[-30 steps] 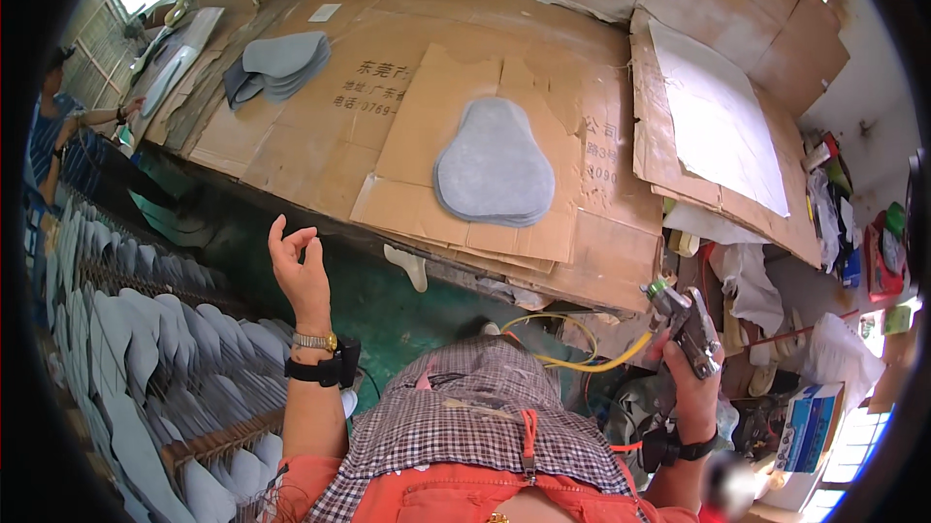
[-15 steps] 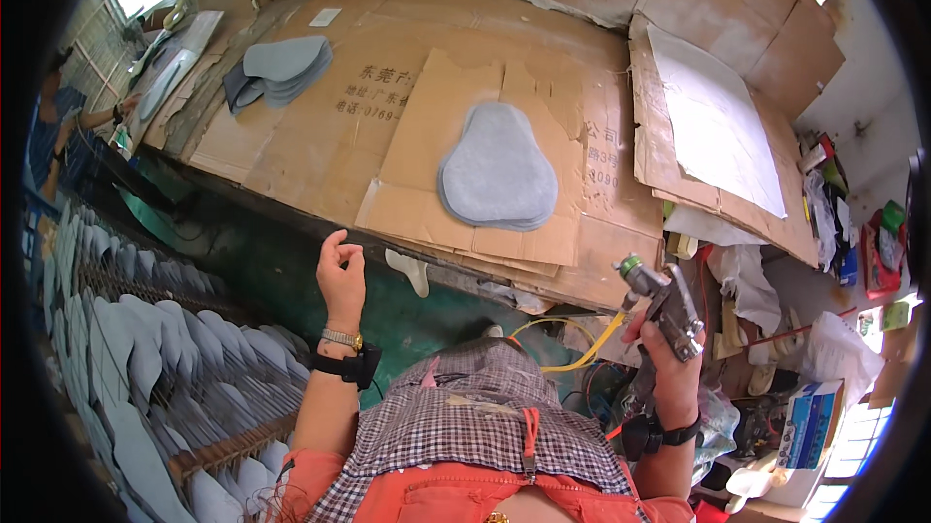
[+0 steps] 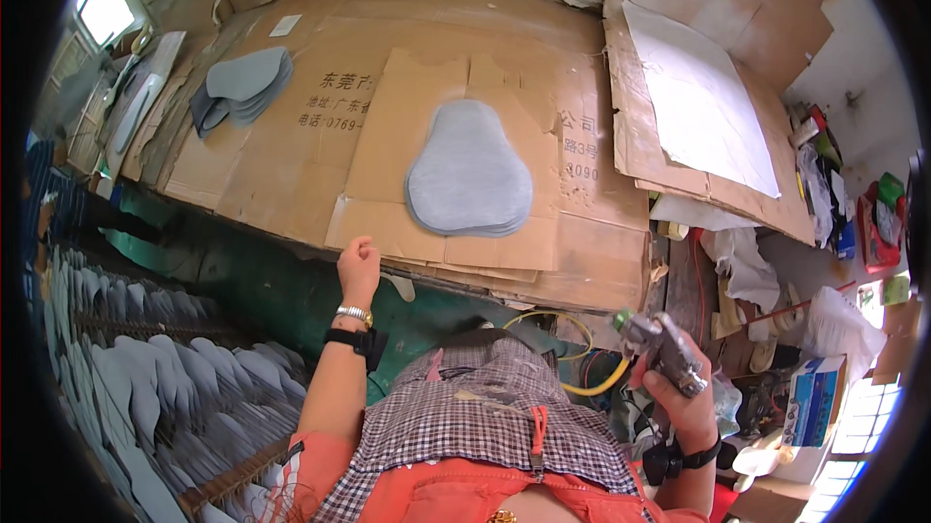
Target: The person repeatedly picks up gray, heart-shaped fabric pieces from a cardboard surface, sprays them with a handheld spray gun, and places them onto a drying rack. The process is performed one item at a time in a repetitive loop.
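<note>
A stack of grey, pear-shaped flat pieces (image 3: 469,169) lies on a cardboard sheet (image 3: 373,218) on the table in front of me. Just off the table's near edge, my left hand (image 3: 360,271) has its fingers curled in, with nothing seen in them. My right hand (image 3: 685,397) grips a metal spray gun (image 3: 669,356) at the near right, apart from the stack. A yellow hose (image 3: 603,388) runs from around the gun toward the floor.
Racks of grey pieces (image 3: 145,387) fill the lower left. Another grey stack (image 3: 242,87) sits farther left on the table. A raised cardboard panel with white paper (image 3: 698,101) stands at the right, beside hanging bags (image 3: 844,339). Part of another person (image 3: 58,198) shows at the far left.
The view has shifted, so the table and stack sit farther left. My left hand's fingers have curled in more. The spray gun has moved slightly right and lower, still in my right hand.
</note>
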`<move>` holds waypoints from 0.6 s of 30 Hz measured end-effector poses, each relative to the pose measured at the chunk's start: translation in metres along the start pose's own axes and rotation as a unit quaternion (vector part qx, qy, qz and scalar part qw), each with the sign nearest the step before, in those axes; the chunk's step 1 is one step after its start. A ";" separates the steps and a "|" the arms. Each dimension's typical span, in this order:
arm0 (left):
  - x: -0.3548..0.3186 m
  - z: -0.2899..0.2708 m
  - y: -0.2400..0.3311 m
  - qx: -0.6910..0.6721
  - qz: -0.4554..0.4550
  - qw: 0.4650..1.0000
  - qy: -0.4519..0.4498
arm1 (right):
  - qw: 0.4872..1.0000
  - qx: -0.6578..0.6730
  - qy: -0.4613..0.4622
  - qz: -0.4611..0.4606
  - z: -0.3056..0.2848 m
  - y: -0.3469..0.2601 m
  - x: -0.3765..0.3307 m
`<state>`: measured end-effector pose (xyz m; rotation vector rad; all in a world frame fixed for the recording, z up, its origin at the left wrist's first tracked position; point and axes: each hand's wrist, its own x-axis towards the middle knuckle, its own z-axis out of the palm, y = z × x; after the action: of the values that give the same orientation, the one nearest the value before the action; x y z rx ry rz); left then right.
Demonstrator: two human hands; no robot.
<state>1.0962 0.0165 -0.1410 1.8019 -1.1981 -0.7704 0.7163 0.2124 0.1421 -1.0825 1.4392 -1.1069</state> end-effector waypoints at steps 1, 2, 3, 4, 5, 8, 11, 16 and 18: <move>0.008 0.011 0.001 0.025 -0.003 1.000 -0.013 | 1.000 0.013 -0.007 -0.019 0.001 -0.002 0.009; 0.016 0.022 0.000 0.022 -0.006 1.000 -0.022 | 0.999 -0.001 -0.005 -0.050 0.000 -0.003 0.019; 0.021 0.033 -0.002 0.040 -0.007 0.999 -0.029 | 0.999 -0.005 0.008 -0.041 -0.002 -0.005 0.024; 0.025 0.045 0.003 0.057 -0.008 0.998 -0.035 | 0.999 -0.009 0.021 -0.033 -0.003 -0.007 0.029; 0.032 0.053 0.008 0.072 -0.006 0.997 -0.034 | 0.999 -0.013 0.030 -0.031 -0.005 -0.011 0.036; 0.042 0.082 0.012 0.121 -0.015 0.992 -0.036 | 0.999 -0.024 -0.045 0.000 -0.027 -0.002 0.035; 0.049 0.098 0.024 0.180 -0.014 0.983 -0.047 | 0.996 -0.050 -0.071 0.024 -0.042 0.005 0.040; 0.061 0.116 0.030 0.258 -0.032 0.964 -0.048 | 0.999 -0.016 -0.013 -0.038 -0.038 -0.008 0.075; 0.063 0.122 0.030 0.287 -0.036 0.957 -0.031 | 0.997 -0.021 -0.053 -0.049 -0.044 -0.008 0.078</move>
<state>1.0047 -0.0842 -0.1758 2.3119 -1.5141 -0.5523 0.6644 0.1393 0.1406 -1.2349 1.3422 -1.0752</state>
